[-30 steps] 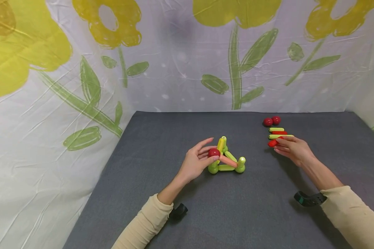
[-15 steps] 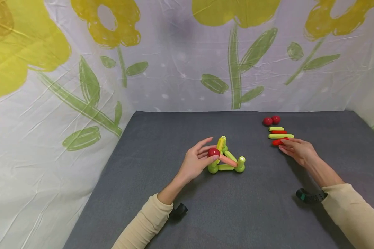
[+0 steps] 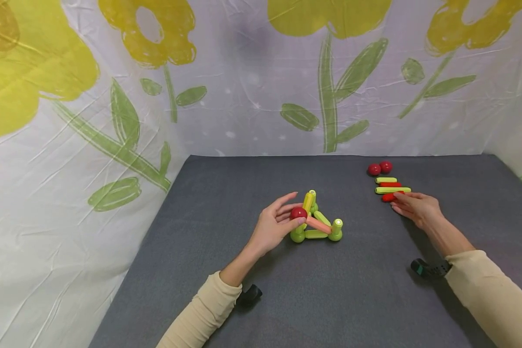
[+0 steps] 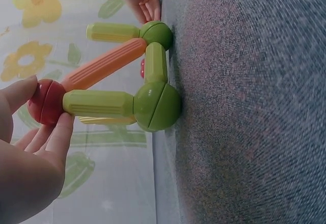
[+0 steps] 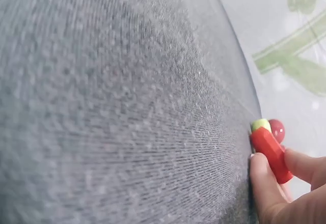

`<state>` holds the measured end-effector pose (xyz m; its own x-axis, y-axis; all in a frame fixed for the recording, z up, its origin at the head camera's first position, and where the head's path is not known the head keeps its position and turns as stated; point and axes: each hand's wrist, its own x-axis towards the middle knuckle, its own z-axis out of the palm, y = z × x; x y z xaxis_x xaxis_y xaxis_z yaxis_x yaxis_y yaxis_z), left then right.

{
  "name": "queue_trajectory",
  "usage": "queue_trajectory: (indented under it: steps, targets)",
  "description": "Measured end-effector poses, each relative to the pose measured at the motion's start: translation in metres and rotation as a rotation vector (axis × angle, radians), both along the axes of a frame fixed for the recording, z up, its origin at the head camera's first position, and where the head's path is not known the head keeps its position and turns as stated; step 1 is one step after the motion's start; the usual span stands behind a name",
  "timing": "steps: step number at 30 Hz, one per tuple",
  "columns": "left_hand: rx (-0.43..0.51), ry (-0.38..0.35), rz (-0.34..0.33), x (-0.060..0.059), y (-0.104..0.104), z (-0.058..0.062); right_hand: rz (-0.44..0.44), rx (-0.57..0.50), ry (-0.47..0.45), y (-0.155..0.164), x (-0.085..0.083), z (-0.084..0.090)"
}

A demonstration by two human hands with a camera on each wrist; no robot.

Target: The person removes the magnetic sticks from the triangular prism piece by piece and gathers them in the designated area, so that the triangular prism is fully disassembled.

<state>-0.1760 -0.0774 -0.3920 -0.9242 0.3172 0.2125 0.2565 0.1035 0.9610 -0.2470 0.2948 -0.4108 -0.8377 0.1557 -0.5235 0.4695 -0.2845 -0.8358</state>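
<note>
Grey felt table [image 3: 330,290], flower-print sheet [image 3: 243,96] hung behind it. Left hand [image 3: 273,225] at table centre, fingertips pinching the red ball [image 3: 298,213] that caps a rod-and-ball frame [image 3: 317,227] (green rods, one orange rod, green balls at the base). Frame sits at three o'clock of that hand, touching it. Right hand [image 3: 417,209] well apart toward two o'clock of the frame, thumb and fingers pinching the near red rod [image 3: 389,197] of a small loose row [image 3: 391,186]: green and red rods, two red balls [image 3: 379,168] at its far end.
</note>
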Motion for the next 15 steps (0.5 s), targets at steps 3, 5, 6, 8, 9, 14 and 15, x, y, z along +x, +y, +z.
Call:
queue_trajectory:
  steps: [3,5,6,8,9,14,15]
  targets:
    - [-0.008,-0.005,0.007,0.0002,0.0004,0.0003,0.030,0.083,0.011,-0.0001,-0.0006,-0.0008]
    - [-0.011,-0.011,0.010,0.0006,0.0007,0.0007,0.043,0.105,0.002,0.0003,-0.0013,-0.0009]
    - [-0.013,-0.013,0.012,0.0006,0.0008,0.0008,0.050,0.100,-0.002,0.0008,-0.0017,-0.0010]
    - [-0.013,-0.021,0.014,0.0007,0.0010,0.0010,0.064,0.098,-0.011,0.0016,-0.0022,-0.0007]
    - [-0.012,-0.023,0.014,0.0007,0.0011,0.0010,0.069,0.088,-0.011,0.0022,-0.0024,-0.0004]
    - [0.007,-0.033,0.014,0.0006,0.0012,0.0014,0.081,0.039,0.002,0.0035,-0.0015,0.0019]
    - [0.012,-0.035,0.014,0.0006,0.0011,0.0013,0.080,0.028,0.007,0.0034,-0.0013,0.0024]
